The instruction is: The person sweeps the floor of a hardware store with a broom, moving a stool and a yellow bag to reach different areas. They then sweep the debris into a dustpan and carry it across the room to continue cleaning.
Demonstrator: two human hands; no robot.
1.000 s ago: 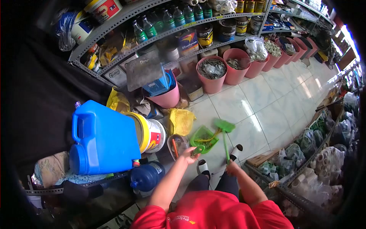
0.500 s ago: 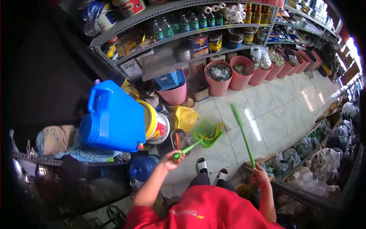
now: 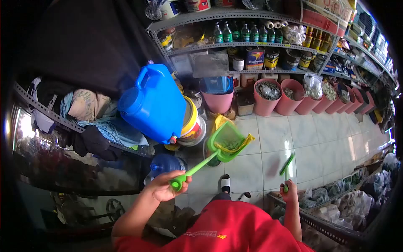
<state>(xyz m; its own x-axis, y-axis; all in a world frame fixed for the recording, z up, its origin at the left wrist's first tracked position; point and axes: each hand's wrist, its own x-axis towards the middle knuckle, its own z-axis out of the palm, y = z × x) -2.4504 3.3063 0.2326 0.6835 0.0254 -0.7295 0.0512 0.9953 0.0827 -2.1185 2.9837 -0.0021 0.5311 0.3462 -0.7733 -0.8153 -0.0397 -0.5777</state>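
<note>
My left hand (image 3: 170,186) is closed around the end of a green dustpan's long handle. The dustpan (image 3: 228,138) is raised above the floor in front of me, with a yellow piece and some debris in its scoop. Partly covered by the dustpan is a bin (image 3: 213,156). On the right, my right hand (image 3: 289,191) grips the handle of a green broom (image 3: 287,165), which points forward over the tiles and looks foreshortened.
To the left, a blue jerrycan (image 3: 155,105) stands near a yellow-and-white bucket (image 3: 194,126). A water jug (image 3: 166,163) sits below. Several pink bins (image 3: 268,101) line the shelf (image 3: 252,44). Bagged goods (image 3: 357,201) fill the right-hand rack.
The dustpan has risen and come closer, now overlapping the bin. My right hand has turned the broom from a long upright line to a short foreshortened shape. The view has shifted left.
</note>
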